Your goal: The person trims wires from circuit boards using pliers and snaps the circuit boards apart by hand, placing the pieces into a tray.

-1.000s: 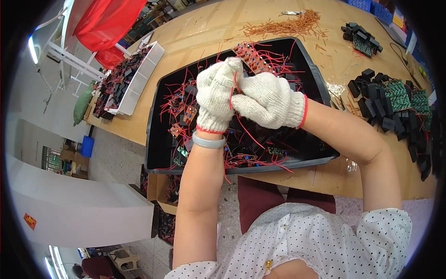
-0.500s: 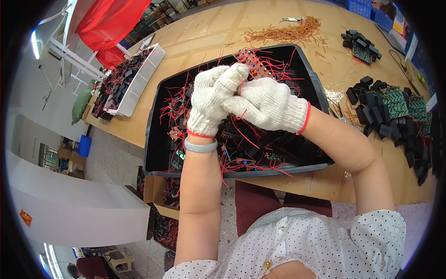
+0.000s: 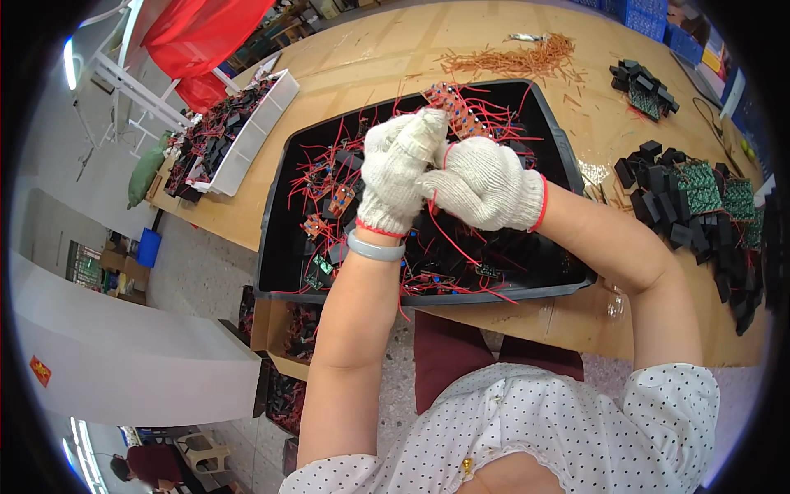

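White knitted gloves cover both my hands over a black plastic tray (image 3: 276, 247). My left hand (image 3: 401, 169) is closed, its fingertips at the near end of a brown circuit board panel (image 3: 461, 114) with small blue parts and red wires. Close beside it, my right hand (image 3: 490, 185) is also closed, thumb toward the left hand, at the panel's lower edge. The gloves hide the exact grip points. A red wire (image 3: 454, 240) hangs below the right hand. Loose circuit boards (image 3: 339, 200) with red wires and black blocks lie in the tray.
On the right of the table sit green circuit boards (image 3: 699, 185) with black blocks, and a smaller group (image 3: 643, 89) behind. Thin brown strips (image 3: 527, 58) are heaped at the back. A white bin (image 3: 247, 136) of wired parts stands left. Below the table is a cardboard box (image 3: 284, 337).
Both hands remain close together; the left hand has shifted slightly right, nearer the right hand. The view has moved a little. The brown panel still shows beyond my fingers.
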Demonstrator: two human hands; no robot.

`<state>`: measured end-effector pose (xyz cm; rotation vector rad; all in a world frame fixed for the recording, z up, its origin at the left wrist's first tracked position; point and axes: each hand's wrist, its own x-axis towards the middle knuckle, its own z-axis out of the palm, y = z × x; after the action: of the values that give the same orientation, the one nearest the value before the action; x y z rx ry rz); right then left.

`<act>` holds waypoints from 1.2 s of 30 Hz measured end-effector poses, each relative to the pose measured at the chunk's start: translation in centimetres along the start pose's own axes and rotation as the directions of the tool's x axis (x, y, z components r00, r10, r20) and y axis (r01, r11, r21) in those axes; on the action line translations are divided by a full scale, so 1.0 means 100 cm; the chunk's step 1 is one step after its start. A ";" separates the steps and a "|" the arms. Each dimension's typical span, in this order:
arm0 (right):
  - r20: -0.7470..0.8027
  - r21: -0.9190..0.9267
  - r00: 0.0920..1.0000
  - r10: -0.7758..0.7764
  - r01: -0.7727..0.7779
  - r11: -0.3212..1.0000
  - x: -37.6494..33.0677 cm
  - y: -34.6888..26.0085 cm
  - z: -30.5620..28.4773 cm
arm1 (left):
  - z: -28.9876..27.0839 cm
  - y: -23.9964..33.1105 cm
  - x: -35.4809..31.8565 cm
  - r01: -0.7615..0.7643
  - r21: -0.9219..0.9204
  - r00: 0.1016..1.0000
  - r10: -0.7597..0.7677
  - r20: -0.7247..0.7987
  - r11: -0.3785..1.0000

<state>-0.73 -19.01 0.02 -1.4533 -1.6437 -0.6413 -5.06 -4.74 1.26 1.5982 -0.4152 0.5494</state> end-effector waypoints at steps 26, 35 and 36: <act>-0.188 -0.416 0.517 0.835 -0.812 0.409 0.037 0.053 -0.059 | -0.048 -0.021 0.024 0.453 0.424 0.876 -0.306 -0.372 0.784; 0.348 -0.080 0.161 0.923 -0.976 0.200 0.003 0.118 -0.009 | -0.034 -0.031 0.023 0.543 -0.406 0.725 -0.654 -0.216 0.735; 0.300 -0.054 0.276 0.913 -0.951 0.305 0.006 0.106 -0.011 | -0.030 -0.030 0.026 0.635 -0.370 0.659 -0.725 -0.199 0.678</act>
<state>9.82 -17.42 -0.42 -2.1236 -0.6411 0.4103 -1.55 -1.32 0.51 1.2319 0.3780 0.1433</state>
